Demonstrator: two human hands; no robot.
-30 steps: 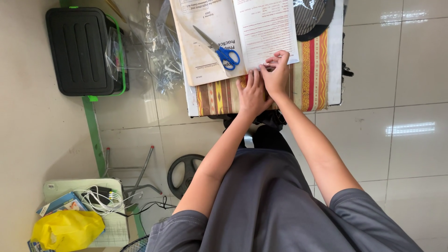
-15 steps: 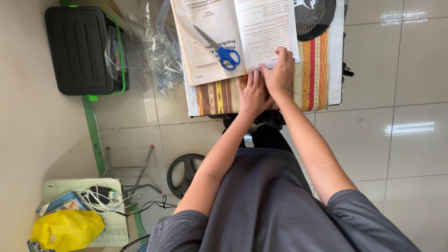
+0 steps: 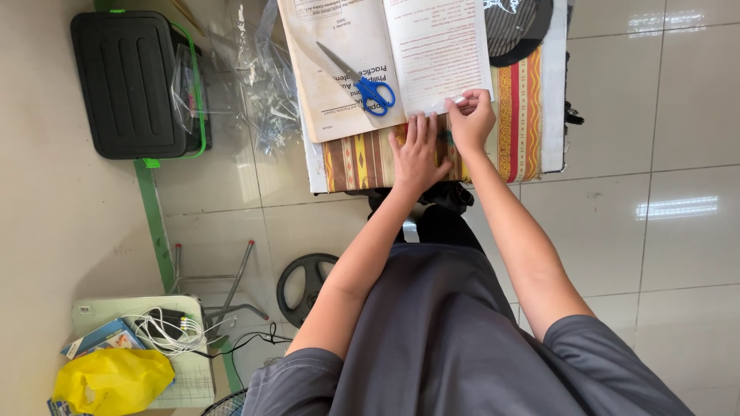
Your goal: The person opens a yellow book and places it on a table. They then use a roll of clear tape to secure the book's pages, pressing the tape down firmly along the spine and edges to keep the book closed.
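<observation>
A: Left side first; black case [image 3: 131, 81] on the floor, green-edged; clear bags [image 3: 254, 85] heaped just beside it, against the table.

B: And on the table?

A: Striped cloth [image 3: 362, 166] over it; an open book [image 3: 347, 69] lies on the cloth, upside down to the wearer; blue-handled scissors [image 3: 364, 83] rest on its left leaf, blades shut as far as I can tell.

B: Hands?

A: Left hand [image 3: 416, 154] lies flat on the cloth, palm down, fingers straight and close together, tips touching the book's near edge; right hand [image 3: 470, 119] is just beside it, thumb and fingers pinching the near corner of the right page [image 3: 439, 54].

B: Step in hand?

A: By my reading, a grip on that page corner, the left hand bracing cloth and book; whether the page is being lifted, folded or torn, cannot tell.

B: What would a next move ask?

A: Judgement only; steady pressure from the left hand so the book does not slide on the cloth, a light pinch so the thin paper does not crease; scissors lie near, within reach.

B: Surface, room?

A: Small table, cloth hanging over the near edge; a dark round thing [image 3: 518, 31] at the far right corner; pale glossy floor tiles [image 3: 663, 115] with lamp glare; lower left, a yellow bag [image 3: 112, 381], a white cable [image 3: 166, 327], a metal frame [image 3: 223, 281], a dark wheel [image 3: 308, 286] flat on the floor.
</observation>
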